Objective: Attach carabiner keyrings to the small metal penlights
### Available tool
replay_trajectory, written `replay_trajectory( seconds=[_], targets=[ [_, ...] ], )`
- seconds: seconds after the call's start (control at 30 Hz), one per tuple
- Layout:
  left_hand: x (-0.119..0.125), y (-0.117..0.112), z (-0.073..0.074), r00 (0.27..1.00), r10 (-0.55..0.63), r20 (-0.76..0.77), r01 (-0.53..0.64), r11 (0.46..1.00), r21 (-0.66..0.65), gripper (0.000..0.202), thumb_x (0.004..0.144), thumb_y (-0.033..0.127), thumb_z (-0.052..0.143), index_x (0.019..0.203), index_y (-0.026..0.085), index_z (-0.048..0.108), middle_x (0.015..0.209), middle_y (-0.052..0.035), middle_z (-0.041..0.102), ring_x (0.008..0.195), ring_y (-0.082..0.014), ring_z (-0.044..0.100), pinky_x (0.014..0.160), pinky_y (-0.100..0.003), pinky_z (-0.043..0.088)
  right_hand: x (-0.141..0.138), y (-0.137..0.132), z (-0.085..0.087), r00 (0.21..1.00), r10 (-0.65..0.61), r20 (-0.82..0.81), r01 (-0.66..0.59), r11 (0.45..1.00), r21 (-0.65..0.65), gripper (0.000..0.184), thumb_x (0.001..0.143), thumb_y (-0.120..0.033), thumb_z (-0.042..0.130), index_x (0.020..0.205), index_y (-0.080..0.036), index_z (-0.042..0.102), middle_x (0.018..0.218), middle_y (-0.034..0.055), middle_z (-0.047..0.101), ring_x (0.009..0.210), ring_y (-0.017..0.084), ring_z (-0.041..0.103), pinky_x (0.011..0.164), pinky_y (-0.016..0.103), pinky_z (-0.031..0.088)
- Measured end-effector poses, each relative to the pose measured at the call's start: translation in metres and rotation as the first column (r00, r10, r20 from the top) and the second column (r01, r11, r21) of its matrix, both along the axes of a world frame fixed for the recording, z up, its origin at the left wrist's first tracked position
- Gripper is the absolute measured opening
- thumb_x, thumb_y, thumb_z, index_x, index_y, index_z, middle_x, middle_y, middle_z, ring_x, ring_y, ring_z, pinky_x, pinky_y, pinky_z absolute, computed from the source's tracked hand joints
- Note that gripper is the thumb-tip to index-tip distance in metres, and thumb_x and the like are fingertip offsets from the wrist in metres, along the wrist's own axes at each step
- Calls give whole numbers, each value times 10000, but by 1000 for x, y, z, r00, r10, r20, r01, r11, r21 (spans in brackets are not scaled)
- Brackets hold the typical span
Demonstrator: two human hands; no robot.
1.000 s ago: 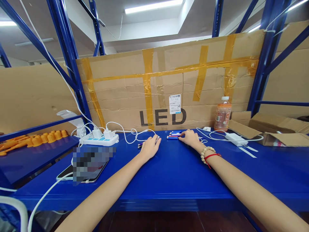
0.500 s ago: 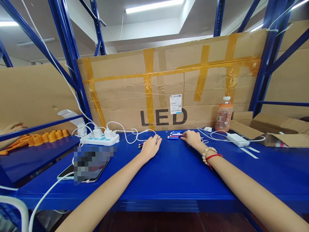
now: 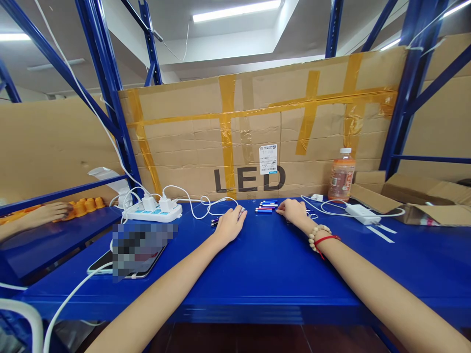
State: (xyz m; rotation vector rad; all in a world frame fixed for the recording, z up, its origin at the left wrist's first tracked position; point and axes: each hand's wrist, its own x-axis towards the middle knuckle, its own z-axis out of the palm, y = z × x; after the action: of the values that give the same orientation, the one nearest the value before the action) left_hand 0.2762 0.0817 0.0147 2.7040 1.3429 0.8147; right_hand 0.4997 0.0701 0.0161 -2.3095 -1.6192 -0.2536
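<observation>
Both arms reach far over the shelf (image 3: 257, 279), since the batteries (image 3: 266, 206) lie rowed at its back edge: the left hand (image 3: 230, 224) curls around one, the right hand (image 3: 293, 211) lies open, fingertips touching the row.

I see slim cylindrical batteries with blue, red and silver wraps (image 3: 265, 206) lying flat in a tight side-by-side row on the blue metal shelf top (image 3: 265, 264) (labels too small to read). Two darker loose batteries (image 3: 215, 221) lie apart, further left.
</observation>
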Motion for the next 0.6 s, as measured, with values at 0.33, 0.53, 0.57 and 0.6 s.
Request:
replay_trajectory(
  seconds=[0.33,0.53,0.57,0.6],
  targets=[
    [0,1,0,1000,-9,-2,9,1000,-20,341,870,436,199,927,226,462,727,-21,516,736,-185,544,658,-275,399,-4,-4,3,994,-3,-112,2,1000,-9,152,736,-318,576,797,-212,666,832,43,673,866,198,583,725,299,334],
    [0,1,0,1000,-20,6,20,1000,-14,342,871,436,196,921,226,462,742,-27,527,755,-192,546,662,-282,400,-3,-1,2,994,8,-106,-10,1000,-17,147,734,-314,565,768,-217,670,824,43,675,863,203,584,726,298,339],
    [0,1,0,1000,-21,4,21,1000,-12,343,871,437,194,922,227,461,744,-28,528,757,-193,546,662,-282,400,-3,-1,2,995,11,-99,-13,1000,-17,149,737,-313,561,766,-216,670,821,44,675,861,204,584,726,299,339],
    [0,2,-1,1000,-20,2,20,1000,-11,345,871,438,193,924,227,460,744,-28,529,758,-194,546,663,-283,400,-4,-2,2,996,14,-91,-16,1000,-15,150,741,-312,559,767,-215,670,821,45,675,861,204,585,728,301,338]
  ],
)
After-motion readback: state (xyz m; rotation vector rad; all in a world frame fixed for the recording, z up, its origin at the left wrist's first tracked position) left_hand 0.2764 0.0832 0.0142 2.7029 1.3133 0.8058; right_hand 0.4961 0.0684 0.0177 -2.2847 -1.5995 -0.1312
